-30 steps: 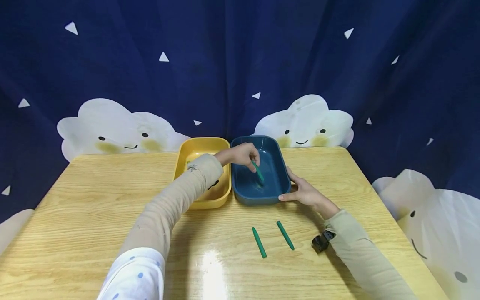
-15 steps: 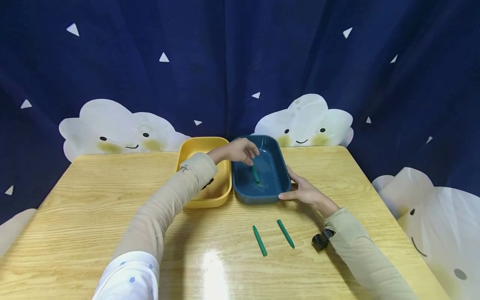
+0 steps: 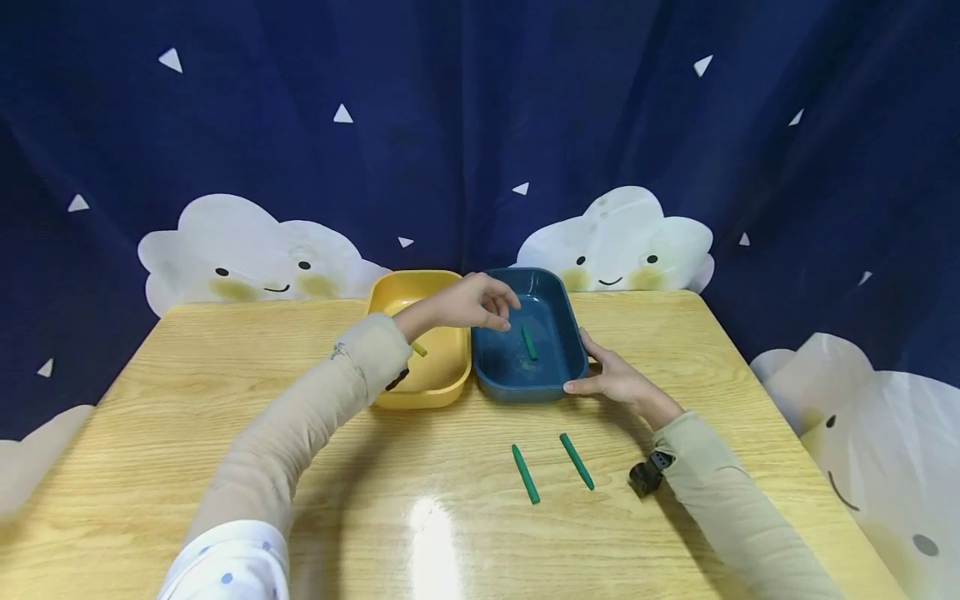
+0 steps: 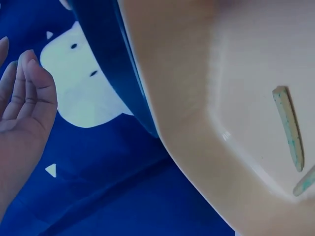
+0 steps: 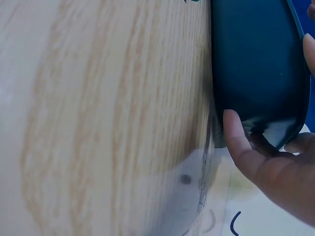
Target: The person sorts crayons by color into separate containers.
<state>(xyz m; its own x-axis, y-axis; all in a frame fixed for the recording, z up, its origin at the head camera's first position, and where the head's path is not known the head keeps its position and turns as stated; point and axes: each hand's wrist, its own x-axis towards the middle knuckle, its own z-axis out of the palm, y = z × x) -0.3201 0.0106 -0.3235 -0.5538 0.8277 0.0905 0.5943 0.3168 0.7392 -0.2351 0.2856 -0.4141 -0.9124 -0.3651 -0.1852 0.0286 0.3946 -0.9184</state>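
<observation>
Left hand (image 3: 480,302) hangs loose, holding nothing, over the blue bin (image 3: 525,393); right hand (image 3: 618,382) grips that bin's near-right corner.
One green stick (image 3: 529,342) lies inside the blue bin, two loose sticks (image 3: 526,474) on the desk (image 3: 615,550). If the right hand pulls, the blue bin could slide and jolt its stick; a low swing of the left sleeve (image 3: 300,433) might snag the yellow bin (image 3: 423,400).

- Head view: we are seeing a brightly lit tabletop (image 3: 457,450) carrying white glare near the bottom edge.
- Beside the left sleeve (image 3: 281,442), we are finding a soft shadow.
- Wrist views: we are getting dimmer, bluish, softer pictures.
</observation>
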